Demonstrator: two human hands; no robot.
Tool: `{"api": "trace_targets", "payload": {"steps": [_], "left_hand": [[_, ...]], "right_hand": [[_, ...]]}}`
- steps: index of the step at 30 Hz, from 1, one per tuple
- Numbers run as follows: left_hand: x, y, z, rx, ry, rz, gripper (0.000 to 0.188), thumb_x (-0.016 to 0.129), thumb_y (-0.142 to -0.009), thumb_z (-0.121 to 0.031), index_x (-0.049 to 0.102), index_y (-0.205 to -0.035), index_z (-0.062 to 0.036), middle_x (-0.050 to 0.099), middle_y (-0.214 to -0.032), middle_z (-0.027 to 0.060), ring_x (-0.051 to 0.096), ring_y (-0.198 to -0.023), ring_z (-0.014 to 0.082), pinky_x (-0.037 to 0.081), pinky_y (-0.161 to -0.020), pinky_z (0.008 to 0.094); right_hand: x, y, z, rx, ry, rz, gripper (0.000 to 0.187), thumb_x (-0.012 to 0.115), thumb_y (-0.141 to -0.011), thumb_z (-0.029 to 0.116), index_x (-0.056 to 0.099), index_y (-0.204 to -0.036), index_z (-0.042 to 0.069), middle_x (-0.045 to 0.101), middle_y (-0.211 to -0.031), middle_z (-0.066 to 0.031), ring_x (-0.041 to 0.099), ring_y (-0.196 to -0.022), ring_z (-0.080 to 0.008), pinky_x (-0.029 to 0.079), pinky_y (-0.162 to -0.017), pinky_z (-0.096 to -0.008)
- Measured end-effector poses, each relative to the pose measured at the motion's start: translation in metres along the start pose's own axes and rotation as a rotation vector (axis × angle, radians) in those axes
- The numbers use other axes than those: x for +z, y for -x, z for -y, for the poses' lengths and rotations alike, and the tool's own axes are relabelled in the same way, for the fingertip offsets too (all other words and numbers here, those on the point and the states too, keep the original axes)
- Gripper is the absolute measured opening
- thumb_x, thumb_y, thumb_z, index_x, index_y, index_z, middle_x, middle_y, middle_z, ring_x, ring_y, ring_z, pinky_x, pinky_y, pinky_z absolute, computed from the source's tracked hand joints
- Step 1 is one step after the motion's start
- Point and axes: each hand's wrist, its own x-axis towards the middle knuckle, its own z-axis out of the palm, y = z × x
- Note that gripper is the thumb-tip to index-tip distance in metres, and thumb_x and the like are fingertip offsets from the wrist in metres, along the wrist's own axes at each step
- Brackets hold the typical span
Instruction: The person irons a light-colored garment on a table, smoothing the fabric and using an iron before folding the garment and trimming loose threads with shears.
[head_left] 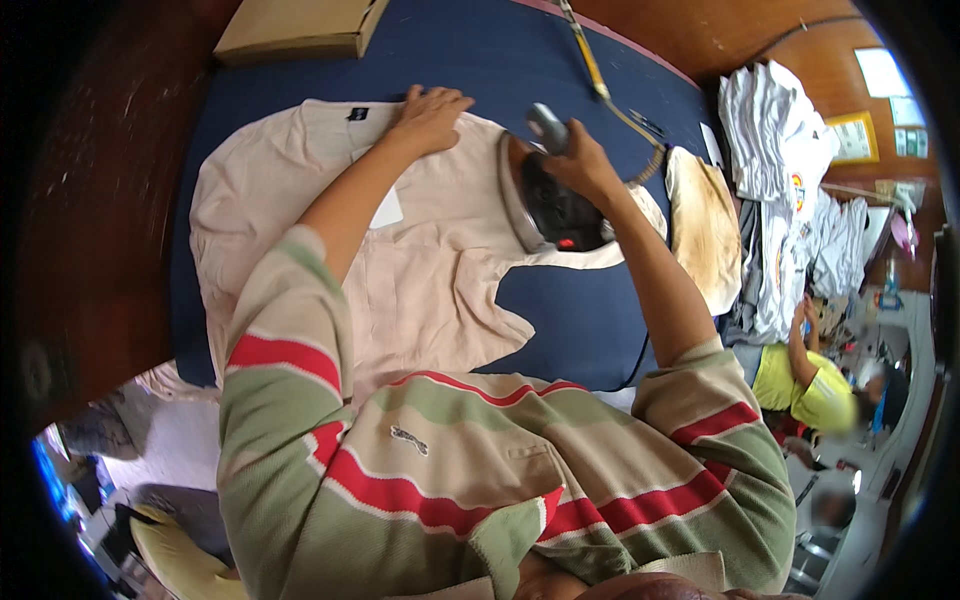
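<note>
The right hand (580, 165) is wrapped around the handle of a heavy, rigid clothes iron (545, 205). Just left of it, the left hand (430, 115) lies flat, fingers spread, pinning the soft, limp beige shirt (430, 280).

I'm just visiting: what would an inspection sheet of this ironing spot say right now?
Surface: dark blue padded board, set against wooden walls.
Job's things: beige shirt spread flat on the board; iron tipped up on the shirt's right side.
Clutter: flat cardboard box at the far edge; scorched cloth pad at the right.
Hands: left hand pressed flat on the shirt near the collar; right hand gripping the iron's handle.
Cables: yellowish cord running from the far edge toward the iron.
Surroundings: stacks of folded white garments at the right; a person in a yellow top nearby.
</note>
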Motion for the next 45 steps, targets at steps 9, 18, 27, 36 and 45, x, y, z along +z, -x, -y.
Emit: {"api": "trace_targets", "payload": {"steps": [9,18,27,36,45], "left_hand": [[-0.039,0.014,-0.032,-0.050,0.133,0.432,0.025,0.053,-0.067,-0.015,0.066,-0.083,-0.0012,0.065,-0.088,0.0201,0.063,-0.087,0.0322,0.047,-0.076,0.0408],[-0.024,0.084,-0.085,-0.382,0.212,-0.078,0.030,0.054,-0.076,-0.016,0.060,-0.104,-0.0083,0.062,-0.102,0.0168,0.059,-0.098,0.0333,0.044,-0.084,0.0485],[0.009,0.224,-0.255,-0.300,0.166,-0.326,0.049,0.064,-0.071,-0.039,0.055,-0.113,-0.0156,0.049,-0.119,0.0096,0.046,-0.110,0.0259,0.028,-0.093,0.0526],[-0.018,0.364,-0.169,-1.224,-0.305,-1.017,0.057,0.058,-0.079,-0.025,0.042,-0.129,-0.0042,0.046,-0.126,0.0204,0.043,-0.117,0.0377,0.035,-0.095,0.0438],[-0.034,0.374,-0.161,-1.361,0.265,-0.558,0.047,0.059,-0.079,-0.028,0.054,-0.120,-0.0038,0.062,-0.107,0.0192,0.060,-0.098,0.0334,0.044,-0.086,0.0384]], "right_hand": [[-0.078,0.066,-0.099,0.006,0.035,0.278,0.069,0.068,-0.065,0.017,0.040,-0.125,-0.004,0.059,-0.099,-0.0218,0.060,-0.093,-0.0261,0.047,-0.079,-0.0355],[-0.196,0.158,-0.165,0.235,-0.164,0.105,0.065,0.061,-0.071,0.015,0.038,-0.131,0.003,0.054,-0.079,-0.0079,0.053,-0.061,-0.0147,0.045,-0.053,-0.0284],[-0.232,0.076,-0.357,0.293,0.021,-0.018,0.053,0.064,-0.077,0.020,0.045,-0.123,0.001,0.060,-0.083,-0.0154,0.060,-0.064,-0.0233,0.050,-0.056,-0.0333],[0.003,0.120,-0.092,-0.310,0.169,0.634,0.042,0.061,-0.082,0.041,0.065,-0.087,-0.001,0.061,-0.075,-0.0089,0.056,-0.070,-0.0185,0.043,-0.062,-0.0331],[0.130,0.179,-0.010,-0.747,-0.160,0.588,0.044,0.062,-0.082,0.030,0.053,-0.114,0.001,0.054,-0.112,-0.0169,0.052,-0.104,-0.0287,0.042,-0.088,-0.0398]]}}
